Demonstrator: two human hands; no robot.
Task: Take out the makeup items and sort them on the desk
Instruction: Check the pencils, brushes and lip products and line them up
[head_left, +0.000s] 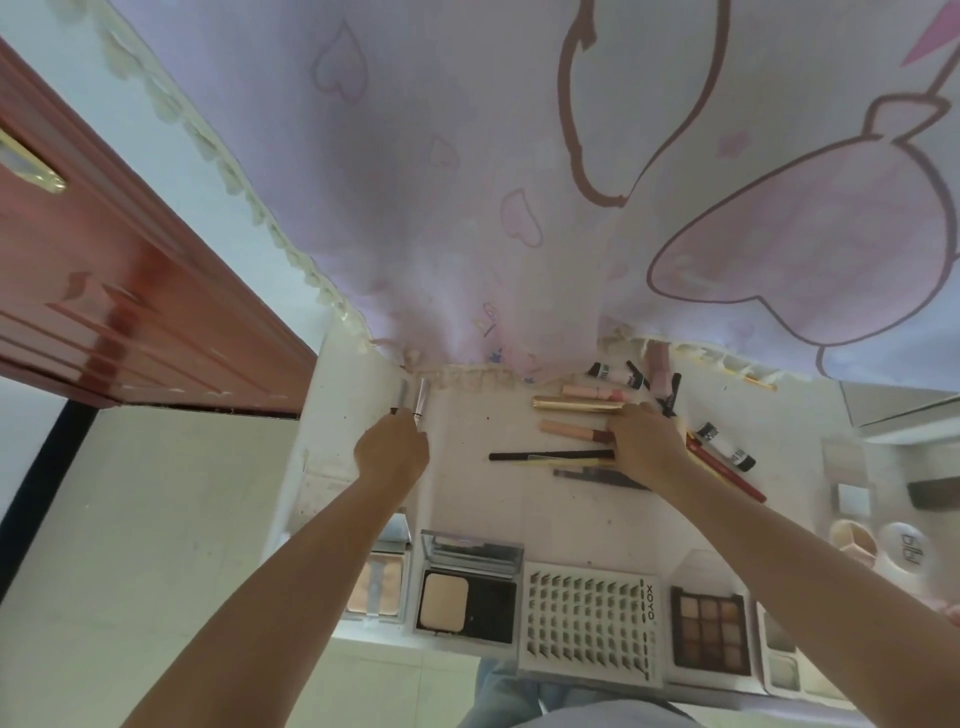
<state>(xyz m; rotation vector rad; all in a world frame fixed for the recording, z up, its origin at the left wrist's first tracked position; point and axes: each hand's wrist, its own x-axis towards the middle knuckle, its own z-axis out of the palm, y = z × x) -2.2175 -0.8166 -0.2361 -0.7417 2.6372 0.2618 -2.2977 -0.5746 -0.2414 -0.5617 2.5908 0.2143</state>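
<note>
the left hand (390, 446) is curled around two slim pale tubes (410, 399) that stick out beyond its fingers toward the curtain (467, 182). the right hand (647, 441) rests fingers-down on the row of stick items; whether it pinches one i cannot tell, since the fingertips are hidden. just left of the right hand lie a gold tube (576, 404), a peach lip tube (571, 430) and a black pencil (550, 456), each apart from the next on the bench (467, 499). beyond the right hand sits a loose cluster of small tubes; a red pencil (727, 470) runs under its wrist. nearer the body than both hands stand a powder compact (467, 597), a lash tray (589, 623) and an eyeshadow palette (710, 636). the sticks look light, stiff and smooth, likely to roll, so pinch them mid-barrel. the open palettes seem fragile; lift by the base edges.
</note>
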